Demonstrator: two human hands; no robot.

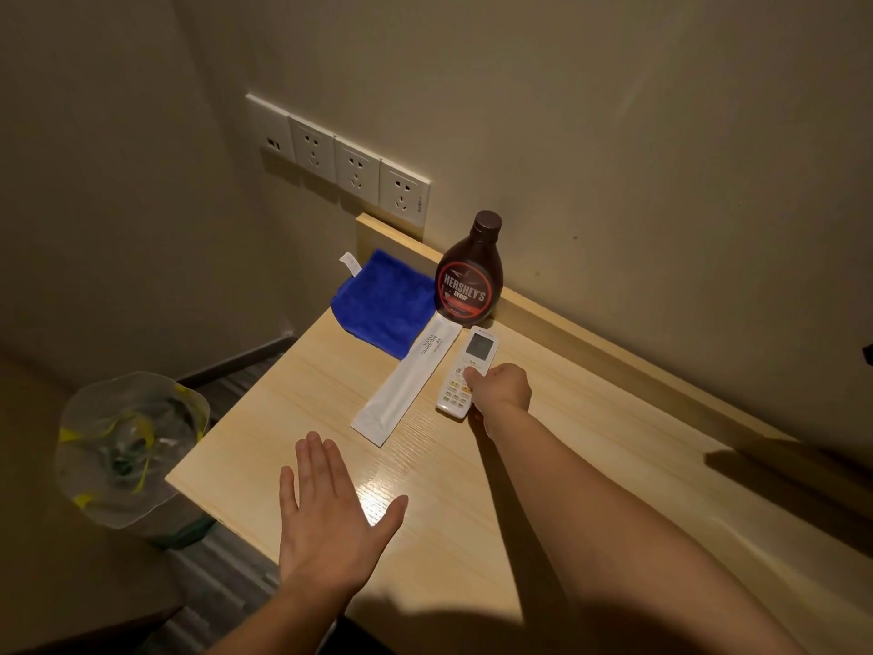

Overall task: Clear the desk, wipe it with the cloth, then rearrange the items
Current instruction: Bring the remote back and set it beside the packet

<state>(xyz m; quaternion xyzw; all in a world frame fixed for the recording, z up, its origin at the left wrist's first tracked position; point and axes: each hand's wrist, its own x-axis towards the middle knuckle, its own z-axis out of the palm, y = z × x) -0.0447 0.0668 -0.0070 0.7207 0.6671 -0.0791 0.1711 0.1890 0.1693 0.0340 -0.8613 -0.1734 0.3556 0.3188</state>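
Note:
On the light wooden desk (472, 536) a folded blue cloth (385, 302) lies at the far left corner. A brown Hershey's syrup bottle (470, 276) stands upright beside it against the back ledge. A long white toothbrush packet (408, 380) lies diagonally in front of the cloth. To its right lies a white remote control (465, 366); my right hand (500, 390) grips its lower end, thumb on the buttons. My left hand (333, 508) hovers flat over the desk's near left part, fingers straight, holding nothing.
A waste bin (127, 446) lined with a clear plastic bag stands on the floor left of the desk. A row of wall sockets (340, 158) sits above the desk's far corner. The wall runs close behind the back ledge.

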